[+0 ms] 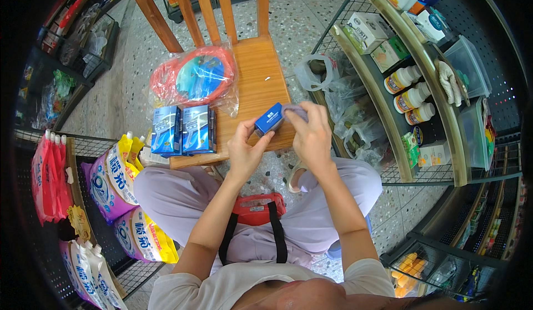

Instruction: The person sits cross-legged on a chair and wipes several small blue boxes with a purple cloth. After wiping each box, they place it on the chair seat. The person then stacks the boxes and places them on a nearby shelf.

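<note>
My left hand (245, 145) grips a small blue cardboard box (268, 119) at its near end, above the front part of a wooden chair seat (258, 72). A greyish-purple cloth (296, 112) is pinched in my right hand (312, 133), at the box's far right end. To the left, several blue-and-silver boxes with a razor pictured on them (198, 128) stand at the seat's front left corner. Behind these lies a clear plastic bag with coiled red tubing or bands (227, 66) around a blue-green disc.
Right of the chair, shelves (374, 81) carry white bottles (403, 79), cartons and plastic bins. Filled plastic bags (349, 106) sit beside them. Detergent bags (114, 176) fill the left shelf. A red case with black straps (260, 208) rests between my legs.
</note>
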Available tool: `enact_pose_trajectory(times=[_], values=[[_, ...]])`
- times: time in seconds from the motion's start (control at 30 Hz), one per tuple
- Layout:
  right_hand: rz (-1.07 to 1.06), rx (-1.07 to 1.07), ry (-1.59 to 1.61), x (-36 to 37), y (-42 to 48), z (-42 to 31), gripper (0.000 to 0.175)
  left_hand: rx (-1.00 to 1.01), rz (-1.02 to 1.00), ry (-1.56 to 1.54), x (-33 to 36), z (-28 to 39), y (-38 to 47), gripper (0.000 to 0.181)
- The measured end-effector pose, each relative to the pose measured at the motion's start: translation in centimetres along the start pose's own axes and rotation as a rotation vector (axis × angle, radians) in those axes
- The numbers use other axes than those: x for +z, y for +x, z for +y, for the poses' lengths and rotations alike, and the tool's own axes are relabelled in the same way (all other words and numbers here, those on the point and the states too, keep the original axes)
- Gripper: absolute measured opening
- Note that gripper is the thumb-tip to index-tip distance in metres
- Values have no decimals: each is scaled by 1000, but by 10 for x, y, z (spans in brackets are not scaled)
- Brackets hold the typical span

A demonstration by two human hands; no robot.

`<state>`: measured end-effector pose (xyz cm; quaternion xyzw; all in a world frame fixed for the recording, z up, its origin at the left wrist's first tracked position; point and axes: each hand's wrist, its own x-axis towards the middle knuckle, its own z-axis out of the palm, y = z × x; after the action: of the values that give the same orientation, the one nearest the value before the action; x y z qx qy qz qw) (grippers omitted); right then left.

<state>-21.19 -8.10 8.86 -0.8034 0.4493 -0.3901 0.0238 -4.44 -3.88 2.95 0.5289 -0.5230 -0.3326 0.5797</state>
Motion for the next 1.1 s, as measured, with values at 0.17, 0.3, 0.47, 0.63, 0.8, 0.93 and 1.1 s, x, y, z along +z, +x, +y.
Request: enact_pose_trajectory(times=[0.17,0.3,0.47,0.63,0.8,0.93,1.1], values=[[85,163,-32,1,2,28,39,20,73,50,1,6,6,43],[98,312,322,-3,0,34,41,305,14,441,-8,17,16,46],[53,492,637,-4,1,37,38,-19,83,169,-13,14,12,43],[42,921,1168,-2,-2,39,39,-272,128,-68,-15,-3,0,51],[-12,989,1388,-7,-1,45,54,-159,105,133,-25,-4,-9,70],[-91,977,1440,-13,0,42,64,-186,39,291,-33,2,-9,85],[-170,932,1418,-11,-2,32,66,293,124,625,-26,24,-10,76]])
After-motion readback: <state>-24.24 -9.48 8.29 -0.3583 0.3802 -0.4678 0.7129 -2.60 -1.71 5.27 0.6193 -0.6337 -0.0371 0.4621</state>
